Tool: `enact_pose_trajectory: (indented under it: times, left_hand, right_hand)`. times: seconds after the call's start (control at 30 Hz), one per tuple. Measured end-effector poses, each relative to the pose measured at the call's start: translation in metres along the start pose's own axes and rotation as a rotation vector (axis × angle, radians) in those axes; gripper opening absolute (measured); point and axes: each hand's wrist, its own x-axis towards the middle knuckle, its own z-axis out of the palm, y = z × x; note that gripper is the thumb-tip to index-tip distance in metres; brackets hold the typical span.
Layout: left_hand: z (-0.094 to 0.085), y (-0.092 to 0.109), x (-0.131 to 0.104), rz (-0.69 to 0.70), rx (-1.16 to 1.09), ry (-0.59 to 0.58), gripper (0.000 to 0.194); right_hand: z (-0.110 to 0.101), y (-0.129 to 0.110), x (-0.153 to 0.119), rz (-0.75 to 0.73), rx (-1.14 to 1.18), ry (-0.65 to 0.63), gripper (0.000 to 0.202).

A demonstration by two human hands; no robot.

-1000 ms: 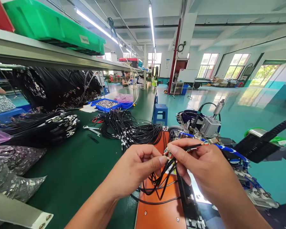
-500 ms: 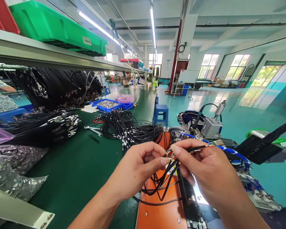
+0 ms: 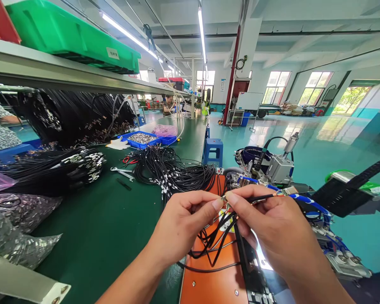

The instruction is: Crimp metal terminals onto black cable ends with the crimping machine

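Note:
Over an orange machine plate [image 3: 209, 278], my left hand [image 3: 185, 223] pinches the end of a thin black cable between thumb and forefinger. My right hand [image 3: 266, 223] is closed around black cables [image 3: 220, 245], its thumb and forefinger meeting the left fingertips at a small connector end [image 3: 223, 200]. One cable end with a metal connector [image 3: 288, 191] and bare coloured wires sticks out beyond my right hand. Loops of these cables hang below the fingers over the plate. What exactly lies between the fingertips is partly hidden.
A large bundle of black cables [image 3: 174, 173] lies ahead on the green table [image 3: 114, 236]. Left are wrenches [image 3: 123, 172], red-handled pliers [image 3: 129, 160], a blue tray [image 3: 139, 144] of metal parts and plastic bags [image 3: 22, 240]. Machinery [image 3: 280, 169] stands right; a shelf [image 3: 82, 86] overhangs the left.
My left fingertips have shifted slightly and now meet the right fingertips more closely at the connector end. The cables stay in my right hand; the view has moved a little.

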Motion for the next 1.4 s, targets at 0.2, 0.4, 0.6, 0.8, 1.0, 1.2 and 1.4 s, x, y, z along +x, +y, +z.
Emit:
enact_pose_trajectory:
  times: [0.2,0.4,0.6,0.8,1.0,1.2,1.4]
  left_hand:
    - [0.0,-0.001,0.001,-0.005,-0.008,0.025,0.03]
    - [-0.001,0.004,0.004,-0.044,-0.14,-0.112,0.025]
    - [0.001,0.001,0.003,-0.084,-0.206,-0.154,0.023]
    - [0.003,0.001,0.003,-0.091,-0.259,-0.142,0.022]
    - [0.004,0.003,0.004,-0.074,-0.235,-0.162,0.017]
    - [0.001,0.001,0.005,-0.034,-0.122,-0.152,0.02]
    - [0.002,0.006,0.005,0.054,-0.122,-0.13,0.014]
  right_hand:
    - [-0.001,0.008,0.002,-0.024,0.004,0.002,0.047]
    - [-0.001,0.016,0.006,-0.072,0.025,0.004,0.043]
    - [-0.002,0.018,0.008,-0.11,0.104,-0.045,0.037]
    - [0.0,0.017,0.011,-0.147,0.198,-0.076,0.032]
    - [0.002,0.015,0.014,-0.125,0.253,-0.101,0.033]
    - [0.0,0.014,0.014,-0.125,0.336,-0.176,0.03]
    - [0.001,0.017,0.014,-0.14,0.428,-0.185,0.037]
